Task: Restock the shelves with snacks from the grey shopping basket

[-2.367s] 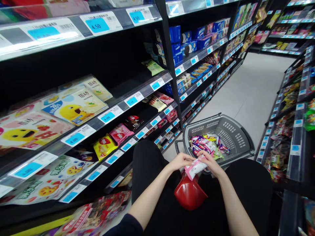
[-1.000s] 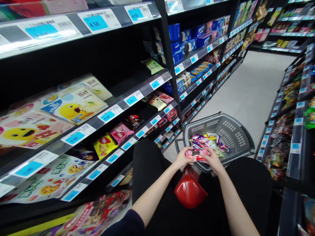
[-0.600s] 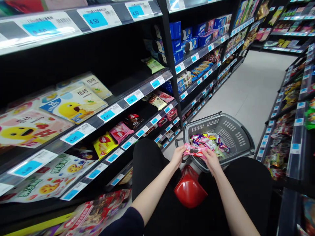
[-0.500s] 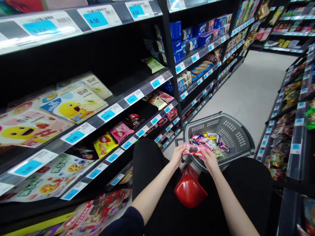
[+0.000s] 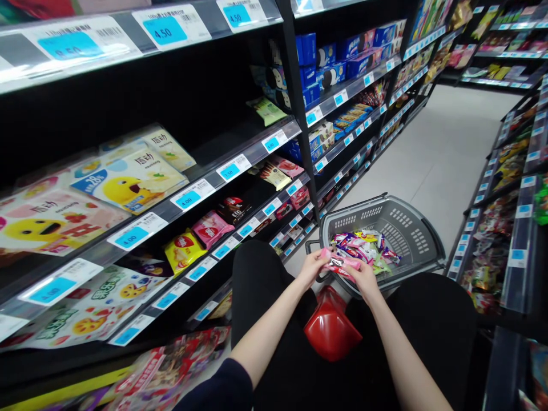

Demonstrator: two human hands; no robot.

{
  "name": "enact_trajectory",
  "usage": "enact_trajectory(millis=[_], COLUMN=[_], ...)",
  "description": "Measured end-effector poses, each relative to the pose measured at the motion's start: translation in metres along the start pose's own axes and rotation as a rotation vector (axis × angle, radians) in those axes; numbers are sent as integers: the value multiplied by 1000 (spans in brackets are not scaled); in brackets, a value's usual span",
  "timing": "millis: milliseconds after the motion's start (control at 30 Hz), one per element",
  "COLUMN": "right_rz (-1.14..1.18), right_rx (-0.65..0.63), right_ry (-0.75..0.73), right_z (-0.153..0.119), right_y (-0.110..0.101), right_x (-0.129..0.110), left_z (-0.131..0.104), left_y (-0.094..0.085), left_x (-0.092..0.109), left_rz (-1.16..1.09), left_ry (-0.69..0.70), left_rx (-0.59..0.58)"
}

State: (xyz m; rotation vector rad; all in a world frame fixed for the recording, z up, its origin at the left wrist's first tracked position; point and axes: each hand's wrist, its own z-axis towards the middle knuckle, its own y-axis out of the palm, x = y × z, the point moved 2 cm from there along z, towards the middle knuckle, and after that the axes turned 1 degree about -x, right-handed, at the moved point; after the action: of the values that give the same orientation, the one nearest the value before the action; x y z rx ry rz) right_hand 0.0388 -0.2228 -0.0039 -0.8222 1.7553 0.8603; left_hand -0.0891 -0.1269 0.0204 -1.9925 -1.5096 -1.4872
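A small pink snack packet (image 5: 341, 264) is held between both hands, over the near rim of a grey basket (image 5: 411, 251). My left hand (image 5: 314, 267) grips its left end, and my right hand (image 5: 363, 278) its right end, with the fingers closed on the wrapper. The packet's printed front is tilted and creased. Inside the basket lie several colourful wrapped sweets (image 5: 363, 246), just beyond the packet. Below my hands, between the black-clad knees, is a glossy red object (image 5: 332, 326).
Shelves of snacks with blue price labels (image 5: 192, 196) run along the left, with blue boxes (image 5: 308, 74) farther up. Another shelf row (image 5: 479, 268) stands close on the right. A pale floor aisle (image 5: 449, 137) stretches ahead between them.
The pink packet has tipped and bent between my hands, so its front shows less. Both hands keep hold of it and have barely moved.
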Motion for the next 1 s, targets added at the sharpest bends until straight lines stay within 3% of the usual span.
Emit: enact_trajectory(millis=[100,300,433,600,800,1000], right_rz=[-48,52,56,-71,-241,-216], right_rx=[-3,-27,-52,-53,-91,-151], right_ry=[-1,109,119,42,-95,-82], right_z=[0,-3,-4,-4,-3,0], right_y=[-1,5,6,2,-5,-9], right_x=[-3,-8,-12,-14,-17,-14], left_z=[1,1,1,-1,-2,-4], left_y=[0,-3,-5,-7,-8,-5], left_x=[-1,3,6,9,13,18], left_rz=[77,228,248,337,483,522], left_ry=[-53,61,50,-1,74,135], left_rx=[-82,-37,-83,-210,-190,-156])
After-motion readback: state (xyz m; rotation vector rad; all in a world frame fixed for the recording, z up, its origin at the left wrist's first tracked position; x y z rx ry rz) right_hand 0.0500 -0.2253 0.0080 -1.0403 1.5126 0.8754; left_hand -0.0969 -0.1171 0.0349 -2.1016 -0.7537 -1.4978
